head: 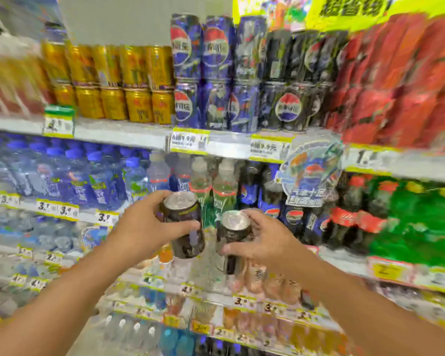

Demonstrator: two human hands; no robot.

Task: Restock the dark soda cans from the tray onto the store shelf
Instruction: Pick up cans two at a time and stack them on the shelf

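Observation:
My left hand point(141, 224) grips a dark soda can point(184, 227) round its side, held upright in front of the shelves. My right hand point(265, 240) grips a second dark can point(233, 240) just to the right and a little lower. Both cans show silver tops. Above them, on the upper shelf point(229, 145), stacked black soda cans point(290, 98) stand between blue cans point(208, 73) and red cans point(396, 86). The tray is out of view. The picture is blurred by motion.
Gold cans point(129, 83) fill the upper shelf to the left. Water bottles point(75, 176) and cola bottles point(293, 206) line the shelf behind my hands. A round promo sign point(310, 173) hangs from the shelf edge. Lower shelves hold more bottles.

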